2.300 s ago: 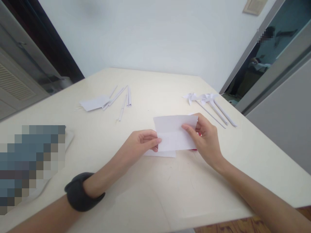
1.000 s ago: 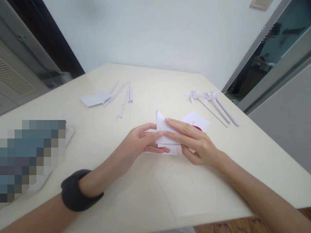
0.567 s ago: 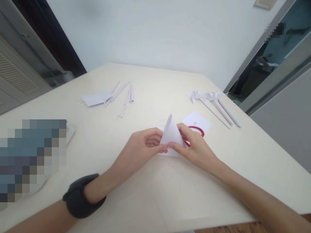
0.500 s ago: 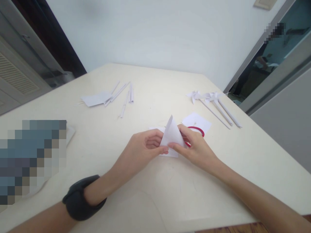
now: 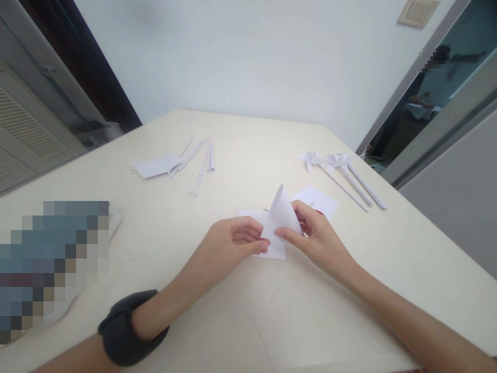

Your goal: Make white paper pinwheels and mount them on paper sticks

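Head view: your right hand has a closed grip on the folded paper, with the thumb on its near face and the fingers behind it. Your left hand is loosely curled, thumb tip close to the fingertips; because white lies over white there, I cannot tell if it touches the paper's lower corner. The folded paper is held up before you, above the counter, its pointed top at twelve o'clock.

From this paper, a flat sheet lies toward seven o'clock, a second sheet at two, and the paper pinwheels between one and two. Rolled paper sticks are at ten. Near eight to nine o'clock, a blue area is blurred into blocks, so any marking there is unreadable.

Compared with half a second ago, the paper's tip has moved toward three o'clock, and the red loop, well visible then, is now mostly hidden behind your right hand.
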Demonstrator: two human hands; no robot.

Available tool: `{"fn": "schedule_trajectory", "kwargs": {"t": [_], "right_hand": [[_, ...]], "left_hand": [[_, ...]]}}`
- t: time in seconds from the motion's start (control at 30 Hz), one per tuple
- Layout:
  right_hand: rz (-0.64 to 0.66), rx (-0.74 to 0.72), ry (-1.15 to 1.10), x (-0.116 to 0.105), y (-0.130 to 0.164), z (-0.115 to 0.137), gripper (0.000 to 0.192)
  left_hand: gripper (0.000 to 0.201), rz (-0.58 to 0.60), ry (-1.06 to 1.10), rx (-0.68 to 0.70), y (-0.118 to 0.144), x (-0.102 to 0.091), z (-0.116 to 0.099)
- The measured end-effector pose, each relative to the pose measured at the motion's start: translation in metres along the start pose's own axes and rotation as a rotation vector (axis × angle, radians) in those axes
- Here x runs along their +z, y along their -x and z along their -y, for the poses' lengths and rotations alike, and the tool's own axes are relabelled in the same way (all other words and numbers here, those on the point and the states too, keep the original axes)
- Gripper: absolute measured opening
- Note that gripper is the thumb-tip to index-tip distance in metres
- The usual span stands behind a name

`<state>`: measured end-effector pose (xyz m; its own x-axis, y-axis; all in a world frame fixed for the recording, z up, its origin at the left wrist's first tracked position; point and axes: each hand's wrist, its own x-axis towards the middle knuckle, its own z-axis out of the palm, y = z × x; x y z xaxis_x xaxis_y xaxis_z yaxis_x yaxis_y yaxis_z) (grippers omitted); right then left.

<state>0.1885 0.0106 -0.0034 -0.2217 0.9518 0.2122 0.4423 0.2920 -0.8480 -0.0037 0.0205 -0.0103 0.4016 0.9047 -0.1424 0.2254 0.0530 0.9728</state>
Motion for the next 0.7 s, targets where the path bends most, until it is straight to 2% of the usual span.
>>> {"fn": "schedule_trajectory", "kwargs": {"t": [0.2,0.7], "right_hand": [[-0.015,0.005,0.000,-0.002,0.001,0.000,0.014],[-0.032,0.014,-0.073,0.000,0.001,-0.002,0.015]], "left_hand": [[0.012,0.000,0.005,0.039,0.000,0.000,-0.003],[0.005,-0.029,-0.020,-0.014,0.001,-0.002,-0.010]]}}
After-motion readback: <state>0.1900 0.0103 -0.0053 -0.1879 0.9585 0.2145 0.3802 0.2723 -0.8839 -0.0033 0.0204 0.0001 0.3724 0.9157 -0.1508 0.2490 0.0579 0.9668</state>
